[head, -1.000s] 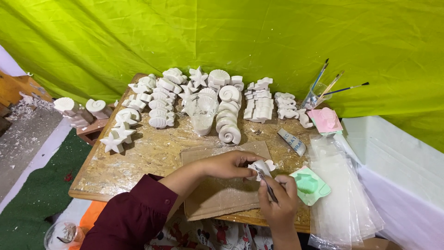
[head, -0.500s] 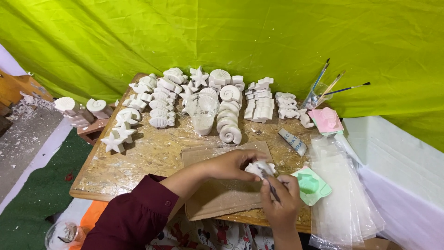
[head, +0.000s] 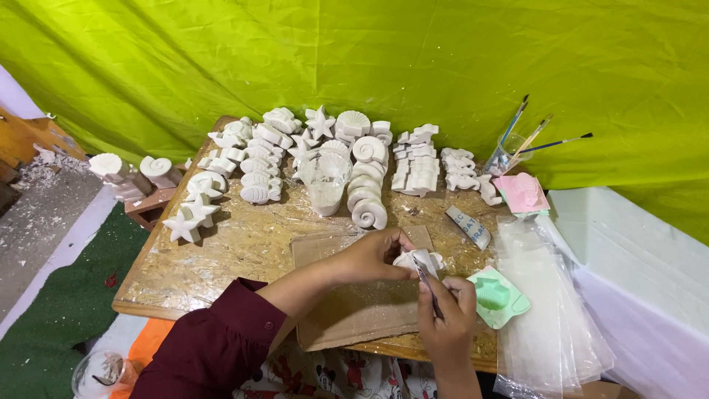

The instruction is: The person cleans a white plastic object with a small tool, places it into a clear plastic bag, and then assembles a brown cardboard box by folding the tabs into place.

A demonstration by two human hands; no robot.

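From the head camera, the left hand (head: 373,258) is reaching in from a maroon sleeve (head: 214,343) and pinching a small white cast (head: 421,260) between thumb and fingers, holding it just above a cardboard sheet (head: 354,310) lying on the table (head: 214,258). The right hand (head: 445,310) is closing around a thin metal tool (head: 426,279), its tip touching the cast's near edge. Just right of the right hand, a green mould (head: 498,295) is sitting at the table's front, partly on a pile of clear bags (head: 554,318). Behind the hands, rows of white casts (head: 365,177) in shell, star and fish shapes are filling the far half of the table, with a clear cup (head: 325,181) standing among them. A pink mould (head: 521,192) is lying at the far right corner, near a jar of brushes (head: 509,148). A green cloth (head: 369,59) is hanging as backdrop.
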